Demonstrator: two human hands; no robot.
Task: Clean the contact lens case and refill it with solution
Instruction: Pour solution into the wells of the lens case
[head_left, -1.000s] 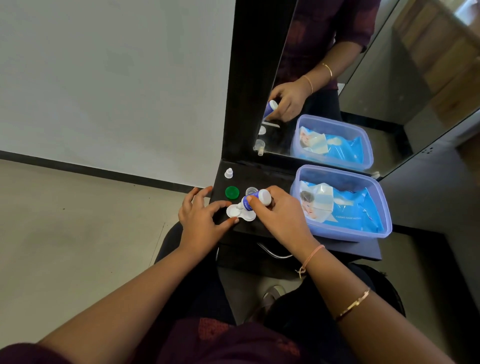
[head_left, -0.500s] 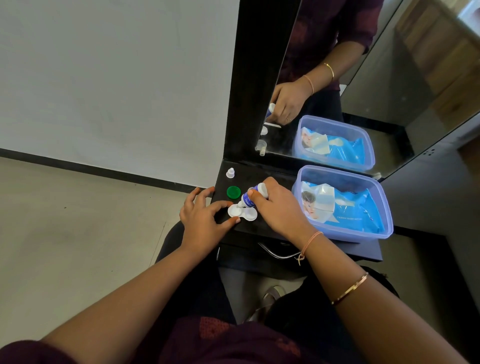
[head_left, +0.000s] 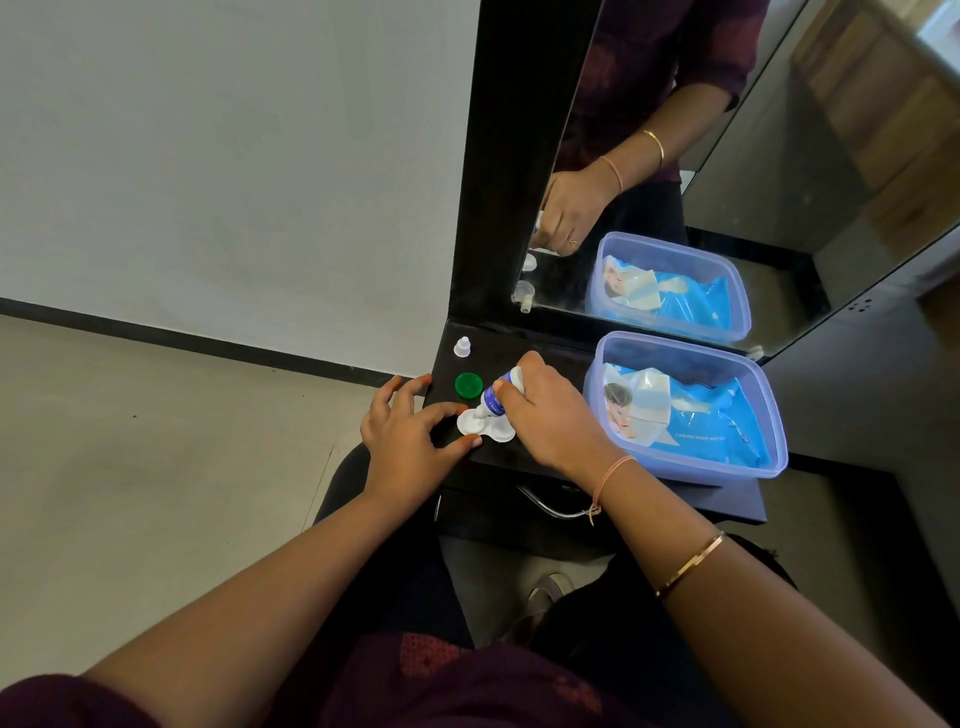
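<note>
The right fingers (head_left: 535, 374) were curled tight round the bottle (head_left: 493, 401), thumb on its near side; the right hand (head_left: 550, 415) held it tipped nozzle-down, the white base up and to the far right. The left index and thumb were narrowed onto the left lobe of the case (head_left: 498, 430), seemingly pinching it from far and near; the other fingers of the left hand (head_left: 405, 441) were spread loosely over the shelf's left edge.

The case lay open on the near part of the black shelf (head_left: 550, 343), between the two hands; the nozzle sat just over its left well, touching or nearly so – too small to tell. A second earlier the bottle had lain flatter, its base plainly showing; since then it had been tipped steeper and the hand had closed over more of it. That suggested the refill had begun, left well first; no liquid could be made out, and the right well was half hidden by the hand.

A green cap (head_left: 468, 385) lay just beyond the case; a white cap (head_left: 462, 347) stood farther back. To the right a blue tub (head_left: 777, 436) held wipes (head_left: 701, 421); a mirror (head_left: 779, 156) rose behind – capping was probably what remained.
</note>
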